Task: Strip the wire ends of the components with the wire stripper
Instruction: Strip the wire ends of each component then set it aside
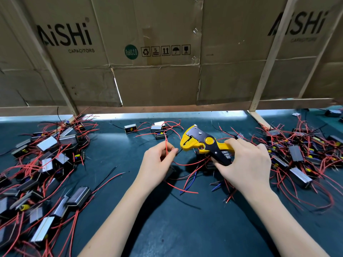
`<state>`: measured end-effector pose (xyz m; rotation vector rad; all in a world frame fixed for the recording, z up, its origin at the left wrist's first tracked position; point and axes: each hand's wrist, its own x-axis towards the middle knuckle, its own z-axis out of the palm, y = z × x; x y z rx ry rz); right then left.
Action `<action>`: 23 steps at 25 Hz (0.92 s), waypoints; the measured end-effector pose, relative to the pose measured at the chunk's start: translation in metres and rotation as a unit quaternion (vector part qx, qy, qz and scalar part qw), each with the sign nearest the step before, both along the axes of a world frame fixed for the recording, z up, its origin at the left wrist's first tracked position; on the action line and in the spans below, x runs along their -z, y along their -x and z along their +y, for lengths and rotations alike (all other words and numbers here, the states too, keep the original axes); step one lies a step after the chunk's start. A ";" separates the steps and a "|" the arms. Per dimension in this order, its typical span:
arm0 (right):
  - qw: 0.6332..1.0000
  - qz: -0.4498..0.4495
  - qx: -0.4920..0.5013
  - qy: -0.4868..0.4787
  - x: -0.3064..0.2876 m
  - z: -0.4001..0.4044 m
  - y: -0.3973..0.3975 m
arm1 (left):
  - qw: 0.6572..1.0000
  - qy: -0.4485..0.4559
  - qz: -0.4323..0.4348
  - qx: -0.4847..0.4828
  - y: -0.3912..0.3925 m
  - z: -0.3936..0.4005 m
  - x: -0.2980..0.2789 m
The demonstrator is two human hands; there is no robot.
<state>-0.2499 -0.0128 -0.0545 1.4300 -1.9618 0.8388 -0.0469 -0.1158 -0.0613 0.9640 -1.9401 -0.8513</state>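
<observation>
My right hand (246,162) grips the handles of a yellow and black wire stripper (200,142), its jaws pointing left. My left hand (157,162) pinches a thin black wire (179,151) whose tip reaches the stripper's jaws, and a red wire (166,147) loops past its fingers. The component these wires belong to sits partly hidden under my left hand at the table's middle.
A heap of metal-cased components with red wires (46,164) fills the left of the dark green table (167,229). Another heap (300,156) lies on the right. Three loose components (157,129) sit behind the stripper. A cardboard wall (157,71) with wooden struts stands at the back.
</observation>
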 end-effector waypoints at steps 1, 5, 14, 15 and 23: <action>1.000 -0.007 0.003 -0.004 0.000 0.001 0.000 | 1.000 0.002 -0.001 0.000 0.000 0.000 0.000; 0.999 -0.049 0.019 -0.012 0.000 0.001 -0.002 | 0.994 -0.076 0.068 0.032 0.001 0.000 0.000; 0.998 -0.017 0.055 0.024 0.006 -0.002 0.009 | 0.988 0.023 -0.093 0.118 -0.001 0.007 -0.004; 0.999 -0.016 0.044 0.020 0.006 -0.002 0.010 | 0.985 0.038 -0.125 0.110 0.000 0.007 -0.004; 1.000 -0.007 -0.026 -0.011 0.006 -0.003 0.007 | 0.966 0.118 -0.219 0.068 -0.005 0.003 -0.004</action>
